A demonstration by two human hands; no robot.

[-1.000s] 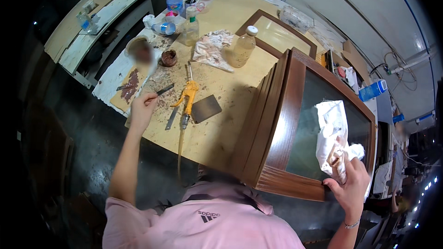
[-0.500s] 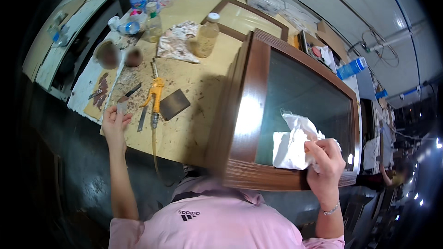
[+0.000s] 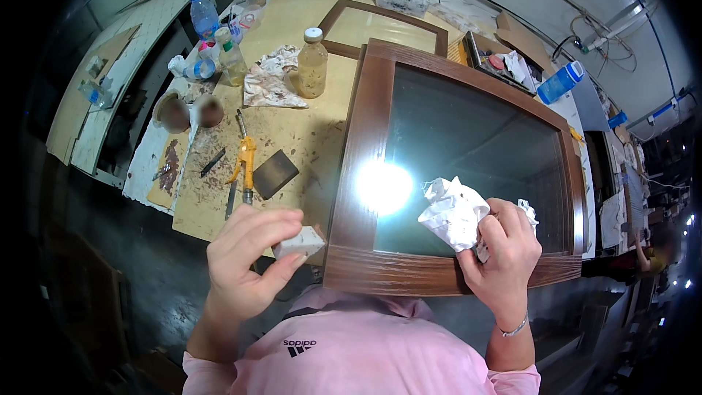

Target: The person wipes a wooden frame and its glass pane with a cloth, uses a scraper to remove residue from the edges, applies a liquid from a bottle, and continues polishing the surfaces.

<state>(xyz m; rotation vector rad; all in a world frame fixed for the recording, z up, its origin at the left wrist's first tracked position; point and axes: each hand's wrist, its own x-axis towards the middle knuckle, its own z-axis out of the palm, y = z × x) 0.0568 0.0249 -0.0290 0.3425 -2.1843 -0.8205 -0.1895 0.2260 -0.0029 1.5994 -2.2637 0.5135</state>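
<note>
Over the dark glass (image 3: pixel 468 124) of a brown wooden frame (image 3: pixel 369 121), the right hand (image 3: pixel 506 249) is curled tight around a crumpled white cloth (image 3: pixel 452 212). Just by the frame's near left corner, the left hand (image 3: pixel 248 260) pinches a small pale block (image 3: pixel 298 243) — thumb below, fingers above. That hand hides the low end of a yellow air gun (image 3: pixel 246 157). Next to the gun lie a dark square plate (image 3: pixel 276 174) and a thin dark blade (image 3: pixel 213 162). Farther back, a stained rag (image 3: pixel 270 86) lies beside a white-capped bottle (image 3: pixel 313 72). One bright shine (image 3: pixel 384 186) — big and white — covers some glass.
</note>
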